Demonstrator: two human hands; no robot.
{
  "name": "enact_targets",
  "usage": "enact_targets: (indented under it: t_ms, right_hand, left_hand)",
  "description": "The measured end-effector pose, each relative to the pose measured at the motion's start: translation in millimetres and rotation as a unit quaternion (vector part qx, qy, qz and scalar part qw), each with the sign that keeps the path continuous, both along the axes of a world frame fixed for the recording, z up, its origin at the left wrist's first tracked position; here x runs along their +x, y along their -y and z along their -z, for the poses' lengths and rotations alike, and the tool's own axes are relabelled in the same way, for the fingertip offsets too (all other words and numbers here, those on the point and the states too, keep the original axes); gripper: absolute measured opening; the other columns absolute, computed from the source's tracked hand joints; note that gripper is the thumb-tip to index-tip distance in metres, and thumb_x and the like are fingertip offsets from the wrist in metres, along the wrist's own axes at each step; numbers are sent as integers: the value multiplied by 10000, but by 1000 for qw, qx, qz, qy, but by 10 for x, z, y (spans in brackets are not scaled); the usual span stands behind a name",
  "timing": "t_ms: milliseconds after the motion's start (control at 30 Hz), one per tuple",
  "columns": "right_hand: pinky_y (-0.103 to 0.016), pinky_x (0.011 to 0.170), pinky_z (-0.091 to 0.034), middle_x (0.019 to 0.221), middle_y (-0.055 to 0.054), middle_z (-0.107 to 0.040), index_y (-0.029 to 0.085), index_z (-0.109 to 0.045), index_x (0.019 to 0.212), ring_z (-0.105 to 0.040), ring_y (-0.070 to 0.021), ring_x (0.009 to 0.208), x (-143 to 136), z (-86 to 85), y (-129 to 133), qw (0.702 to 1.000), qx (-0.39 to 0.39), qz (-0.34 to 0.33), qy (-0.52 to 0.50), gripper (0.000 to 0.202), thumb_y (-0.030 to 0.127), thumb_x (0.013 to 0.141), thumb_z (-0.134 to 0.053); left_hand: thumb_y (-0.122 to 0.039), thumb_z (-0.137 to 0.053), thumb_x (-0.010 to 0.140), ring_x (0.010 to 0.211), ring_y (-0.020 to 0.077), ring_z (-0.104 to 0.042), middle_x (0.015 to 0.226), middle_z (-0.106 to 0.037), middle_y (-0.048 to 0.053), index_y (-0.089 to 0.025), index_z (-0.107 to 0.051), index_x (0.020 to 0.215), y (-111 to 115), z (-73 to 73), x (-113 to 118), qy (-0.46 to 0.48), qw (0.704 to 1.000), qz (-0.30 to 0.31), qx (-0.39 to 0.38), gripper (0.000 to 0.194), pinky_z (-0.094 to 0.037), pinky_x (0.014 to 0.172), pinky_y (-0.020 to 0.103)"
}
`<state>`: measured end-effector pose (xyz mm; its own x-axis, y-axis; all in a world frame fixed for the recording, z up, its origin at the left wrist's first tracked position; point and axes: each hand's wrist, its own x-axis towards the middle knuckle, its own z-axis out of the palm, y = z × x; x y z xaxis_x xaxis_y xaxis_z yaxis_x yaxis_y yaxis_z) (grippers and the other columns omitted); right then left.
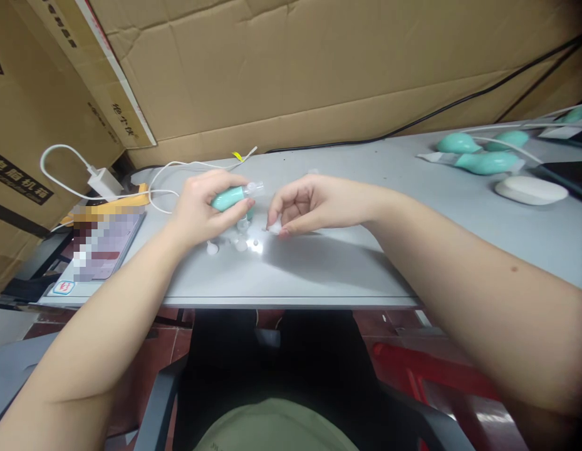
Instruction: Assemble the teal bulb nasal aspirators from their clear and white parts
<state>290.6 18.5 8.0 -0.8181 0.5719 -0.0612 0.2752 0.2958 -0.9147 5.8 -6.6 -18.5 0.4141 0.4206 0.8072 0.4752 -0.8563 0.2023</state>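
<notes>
My left hand (pixel 197 207) is closed around a mint-green squeeze bulb (pixel 227 198), whose clear plastic nozzle (pixel 255 188) points right. To its right, my right hand (pixel 314 203) pinches a small whitish translucent plastic piece (pixel 274 227) between thumb and fingertips, just above the table. The two held things are apart. Below the left hand lie several small clear or white pieces, among them a round cap-like one (pixel 212 248) and another disc-like piece (pixel 241 245). Part of a second green object behind the left fingers is mostly hidden.
Several mint-green bulbs (pixel 488 163) and a white oval case (pixel 531 190) lie at the right of the grey table (pixel 319 275). On the left are a phone (pixel 116 250), a yellow power strip (pixel 135 194), a white charger (pixel 105 183) and cables. Cardboard (pixel 295 75) stands along the back.
</notes>
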Motion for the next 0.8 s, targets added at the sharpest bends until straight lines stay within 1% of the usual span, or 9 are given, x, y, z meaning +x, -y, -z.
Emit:
enact_targets:
  t_ms: [100, 267, 400, 567, 700, 800]
  right_hand:
    - [-280, 710, -577, 849, 17, -863, 200, -818, 1000, -774, -131, 748, 0, 0, 1, 998, -45, 10, -32, 272, 257, 820, -1013]
    - [-279, 730, -610, 879, -3, -875, 184, -807, 996, -803, -137, 770, 4, -7, 1, 996, -61, 12, -59, 317, 238, 806, -1055]
    - [-274, 752, -628, 910, -9, -876, 180, -827, 1013, -814, -140, 811, 1, 26, -17, 996, -63, -1, -64, 297, 255, 834, -1052]
    - [-261, 725, -616, 871, 7, -857, 187, -880, 1054, -770, -119, 767, 12, 33, -25, 997, -37, -16, -63, 260, 306, 877, -1028]
    - [-282, 742, -634, 846, 6, -848, 186, -882, 1034, -758, -126, 744, 17, 26, -24, 998, -26, -10, -56, 290, 325, 848, -1055]
    - [-300, 756, -651, 864, -16, -855, 176, -869, 1008, -786, -153, 782, 13, 42, -26, 993, -21, 18, -112, 343, 336, 807, -1097]
  left_hand:
    - [-349, -862, 976, 797, 185, -773, 901, -864, 31, -212, -882, 1045, 4, -5, 6, 3, 1000, 5, 3, 155, -575, 789, 324]
    - [-370, -858, 979, 777, 181, -759, 885, -856, 26, -219, -876, 1036, 9, 5, 18, 3, 1000, 2, 6, 163, -570, 770, 322]
    - [-363, -860, 978, 772, 170, -753, 874, -846, 23, -211, -877, 1030, 9, 17, 27, 8, 1000, 5, 6, 162, -560, 764, 309]
    - [-409, -836, 997, 779, 178, -751, 886, -855, 25, -223, -873, 1024, 12, 10, 25, 2, 1000, -7, 10, 191, -561, 770, 318]
    - [-455, -822, 1000, 766, 181, -735, 865, -842, 29, -226, -865, 1003, 15, 4, 26, 4, 1000, -17, 5, 233, -560, 767, 328]
    - [-533, -798, 1004, 773, 195, -733, 874, -847, 42, -232, -866, 1000, 14, 4, 22, -1, 999, -40, 0, 309, -574, 774, 347]
